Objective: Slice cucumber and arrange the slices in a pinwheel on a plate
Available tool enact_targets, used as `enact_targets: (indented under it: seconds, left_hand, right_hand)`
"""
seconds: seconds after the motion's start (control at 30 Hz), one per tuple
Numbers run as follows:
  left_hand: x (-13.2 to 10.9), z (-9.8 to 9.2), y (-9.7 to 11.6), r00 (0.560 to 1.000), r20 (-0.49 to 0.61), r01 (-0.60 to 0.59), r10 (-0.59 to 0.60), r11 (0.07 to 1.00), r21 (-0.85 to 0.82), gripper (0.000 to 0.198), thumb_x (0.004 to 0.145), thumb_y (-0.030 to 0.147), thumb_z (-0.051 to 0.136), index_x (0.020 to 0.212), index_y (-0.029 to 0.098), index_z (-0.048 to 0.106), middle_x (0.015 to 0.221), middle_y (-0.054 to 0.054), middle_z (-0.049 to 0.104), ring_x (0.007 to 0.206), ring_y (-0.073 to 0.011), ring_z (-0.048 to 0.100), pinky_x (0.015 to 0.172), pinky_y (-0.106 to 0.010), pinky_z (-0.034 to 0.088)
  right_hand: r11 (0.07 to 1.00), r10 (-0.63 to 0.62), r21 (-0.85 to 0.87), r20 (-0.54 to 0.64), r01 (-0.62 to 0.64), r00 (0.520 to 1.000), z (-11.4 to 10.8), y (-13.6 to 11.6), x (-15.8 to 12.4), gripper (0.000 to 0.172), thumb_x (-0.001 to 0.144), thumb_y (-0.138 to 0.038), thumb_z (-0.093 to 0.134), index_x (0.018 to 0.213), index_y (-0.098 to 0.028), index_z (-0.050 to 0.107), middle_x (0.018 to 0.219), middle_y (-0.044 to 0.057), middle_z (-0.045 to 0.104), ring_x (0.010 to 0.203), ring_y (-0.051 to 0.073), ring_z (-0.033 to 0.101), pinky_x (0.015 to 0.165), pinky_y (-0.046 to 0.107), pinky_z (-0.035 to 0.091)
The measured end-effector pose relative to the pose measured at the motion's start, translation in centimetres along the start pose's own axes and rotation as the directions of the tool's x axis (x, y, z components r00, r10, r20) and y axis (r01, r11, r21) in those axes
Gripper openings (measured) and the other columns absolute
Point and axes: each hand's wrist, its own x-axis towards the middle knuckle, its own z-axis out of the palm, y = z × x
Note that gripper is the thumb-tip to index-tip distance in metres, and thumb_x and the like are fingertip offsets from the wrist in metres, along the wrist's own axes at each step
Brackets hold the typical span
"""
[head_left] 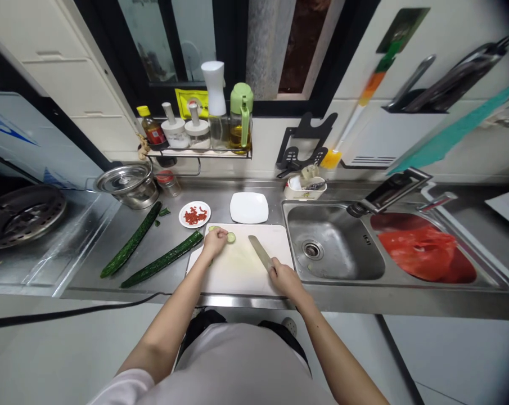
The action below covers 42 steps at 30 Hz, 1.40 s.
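A white cutting board [246, 275] lies on the steel counter in front of me. My right hand [283, 275] grips the handle of a kitchen knife [260, 252], its blade pointing up and left over the board. At the board's upper left, my left hand [215, 242] has its fingers pinched at the edge of a pale green cucumber slice [231, 238]. More slices show partly behind that hand. Left of the board lie two long dark green cucumbers, one [163, 260] close to my left wrist and another [131, 242] farther left.
Behind the board stand a plate of chopped red pieces [194, 204] and a white square plate [249, 207]. A lidded steel pot [130, 185] is at the back left. The sink [342, 270] adjoins on the right, with a red plastic bag [423, 253] in its second basin.
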Motion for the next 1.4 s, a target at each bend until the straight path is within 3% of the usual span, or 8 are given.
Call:
enact_targets:
  seconds: [0.13, 0.3, 0.57, 1.0, 1.4]
  left_hand:
    - [-0.7, 1.2, -0.9, 0.996, 0.088, 0.014, -0.009, 0.998, -0.059, 0.022, 0.075, 0.018, 0.06, 0.094, 0.018, 0.07, 0.083, -0.002, 0.072, 0.075, -0.0143, 0.064, 0.073, -0.023, 0.047]
    - [-1.3, 2.0, -0.4, 0.992, 0.123, -0.014, 0.001, 0.994, 0.106, 0.022, 0.076, 0.017, 0.058, 0.093, 0.021, 0.071, 0.092, -0.003, 0.073, 0.084, -0.0166, 0.065, 0.076, -0.025, 0.047]
    - [-2.0, 1.4, 0.7, 0.996, 0.082, -0.056, 0.03, 0.943, 0.328, 0.028, 0.083, 0.018, 0.049, 0.098, 0.025, 0.07, 0.106, -0.004, 0.072, 0.099, -0.0227, 0.064, 0.083, -0.031, 0.045]
    - [-1.8, 1.3, 0.8, 0.996, 0.09, -0.05, 0.019, 0.933, 0.356, 0.026, 0.081, 0.02, 0.05, 0.095, 0.026, 0.072, 0.104, -0.003, 0.073, 0.098, -0.0221, 0.064, 0.087, -0.032, 0.042]
    - [-1.7, 1.4, 0.7, 0.996, 0.09, -0.046, 0.014, 0.929, 0.366, 0.022, 0.081, 0.022, 0.054, 0.094, 0.027, 0.071, 0.102, -0.002, 0.073, 0.099, -0.0227, 0.063, 0.089, -0.034, 0.041]
  right_hand:
    - [1.0, 0.004, -0.008, 0.003, -0.004, 1.0, -0.2, -0.6, -0.4, 0.028, 0.097, -0.026, 0.031, 0.12, -0.019, 0.046, 0.101, 0.012, 0.069, 0.092, 0.022, 0.064, 0.071, 0.027, 0.035]
    - [1.0, -0.03, -0.009, 0.007, 0.03, 1.0, 0.0, -2.0, -1.6, 0.027, 0.098, -0.026, 0.029, 0.118, -0.02, 0.045, 0.1, 0.011, 0.069, 0.092, 0.021, 0.064, 0.073, 0.028, 0.035]
    - [0.995, -0.096, -0.023, 0.021, 0.096, 0.995, 0.4, -4.0, -2.4, 0.026, 0.096, -0.023, 0.029, 0.115, -0.019, 0.046, 0.098, 0.011, 0.069, 0.091, 0.023, 0.064, 0.072, 0.029, 0.036]
    - [0.994, -0.096, -0.043, 0.047, 0.098, 0.994, 0.3, -5.1, -1.6, 0.026, 0.095, -0.022, 0.031, 0.116, -0.017, 0.046, 0.1, 0.013, 0.068, 0.094, 0.022, 0.064, 0.074, 0.029, 0.04]
    - [0.99, -0.118, -0.062, 0.114, 0.125, 0.986, -0.7, -6.2, -1.4, 0.032, 0.088, -0.008, 0.034, 0.117, -0.014, 0.045, 0.099, 0.016, 0.067, 0.095, 0.025, 0.065, 0.073, 0.032, 0.044]
